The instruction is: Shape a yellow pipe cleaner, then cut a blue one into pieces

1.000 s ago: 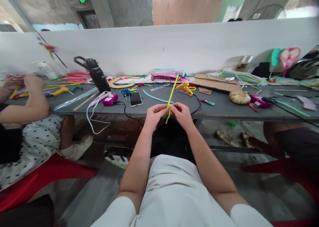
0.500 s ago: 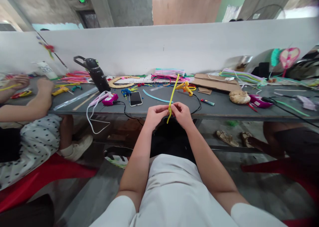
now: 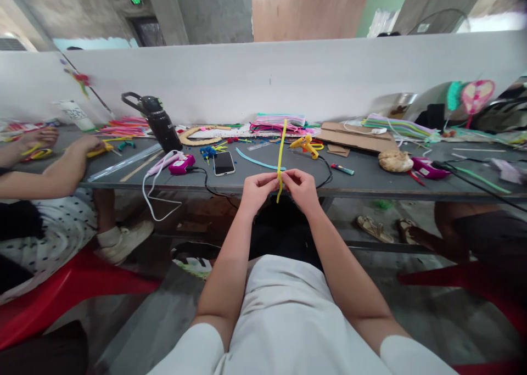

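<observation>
Your left hand (image 3: 256, 188) and right hand (image 3: 302, 187) both pinch the yellow pipe cleaner (image 3: 281, 150) low down, fingertips meeting. That keeps it upright in front of the tabletop (image 3: 370, 180), short tail hanging below.

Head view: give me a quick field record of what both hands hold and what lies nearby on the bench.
left hand: fingers pinch the yellow pipe cleaner near its lower end
right hand: fingers pinch the same stem, beside the left
pipe cleaner pose: nearly upright, above the bench edge
bench: phone, yellow glue gun, black bottle
co-worker's hand: on the bench, far left
</observation>
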The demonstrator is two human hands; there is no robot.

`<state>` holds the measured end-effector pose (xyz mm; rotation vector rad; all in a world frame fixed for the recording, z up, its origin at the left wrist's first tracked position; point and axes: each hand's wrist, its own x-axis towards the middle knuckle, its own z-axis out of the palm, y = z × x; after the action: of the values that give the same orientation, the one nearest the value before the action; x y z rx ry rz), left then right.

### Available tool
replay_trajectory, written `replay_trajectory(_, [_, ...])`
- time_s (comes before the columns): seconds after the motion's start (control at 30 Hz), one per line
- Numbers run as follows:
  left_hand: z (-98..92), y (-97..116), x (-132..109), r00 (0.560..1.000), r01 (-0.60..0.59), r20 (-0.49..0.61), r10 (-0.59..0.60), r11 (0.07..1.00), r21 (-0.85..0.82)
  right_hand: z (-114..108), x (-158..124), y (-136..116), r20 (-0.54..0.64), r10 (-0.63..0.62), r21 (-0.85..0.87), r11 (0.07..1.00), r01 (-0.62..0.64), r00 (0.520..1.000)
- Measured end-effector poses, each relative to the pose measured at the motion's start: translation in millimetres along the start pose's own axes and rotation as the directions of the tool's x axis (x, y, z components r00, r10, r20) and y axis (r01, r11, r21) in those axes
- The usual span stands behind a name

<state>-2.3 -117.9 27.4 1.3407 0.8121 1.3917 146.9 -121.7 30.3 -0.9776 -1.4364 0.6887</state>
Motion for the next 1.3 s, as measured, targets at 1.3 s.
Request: replay_trajectory(1.3, [1.0, 0, 0, 0.987, 0.157, -0.015, -0.161, 0.976, -0.152, -4, 0, 11, 0.008, 0.052, 0.090, 0.995, -0.053, 0.999])
